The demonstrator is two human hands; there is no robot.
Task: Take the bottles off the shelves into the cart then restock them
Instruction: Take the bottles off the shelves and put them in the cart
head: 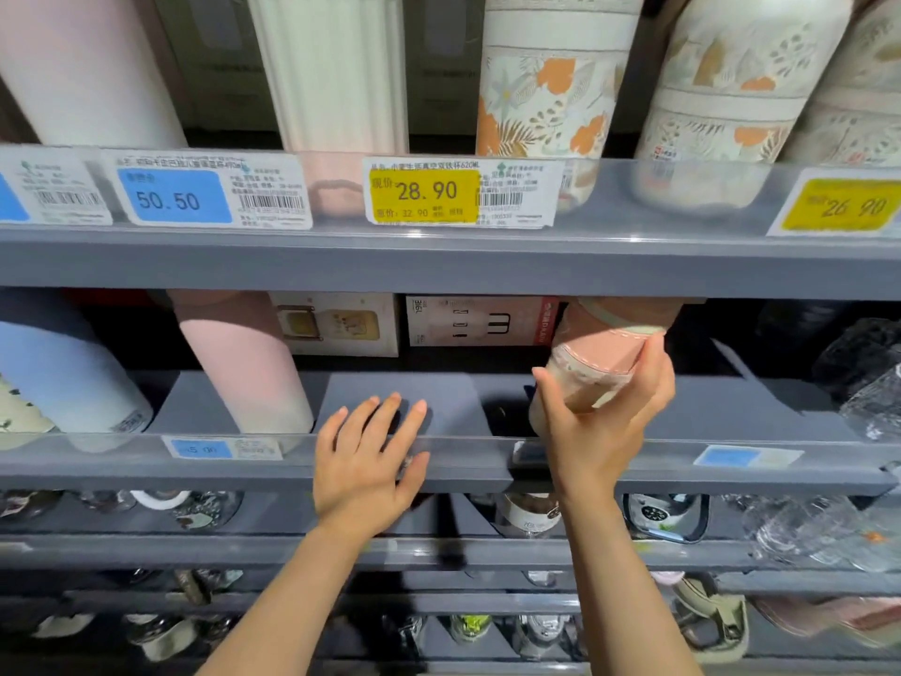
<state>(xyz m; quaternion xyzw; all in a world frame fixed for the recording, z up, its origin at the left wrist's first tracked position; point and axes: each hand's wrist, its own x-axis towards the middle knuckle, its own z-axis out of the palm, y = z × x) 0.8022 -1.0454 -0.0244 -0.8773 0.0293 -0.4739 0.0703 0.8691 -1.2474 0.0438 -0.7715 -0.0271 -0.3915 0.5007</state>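
Observation:
My right hand (602,431) grips a pink and cream patterned bottle (602,358) on the middle shelf (439,468), fingers and thumb curled round its lower body. The bottle's top is hidden behind the upper shelf's edge. My left hand (368,461) hovers with fingers straight over the front rail of the same shelf, in front of a bare grey slot (404,397), holding nothing. A plain pink bottle (244,363) and a light blue bottle (63,373) stand further left on that shelf.
The upper shelf (439,261) carries pink, white ribbed and floral bottles (546,90) behind price tags (424,192). Boxes (480,319) stand at the back of the middle shelf. Glassware (872,397) sits at the right. Lower shelves hold several small bottles and cups.

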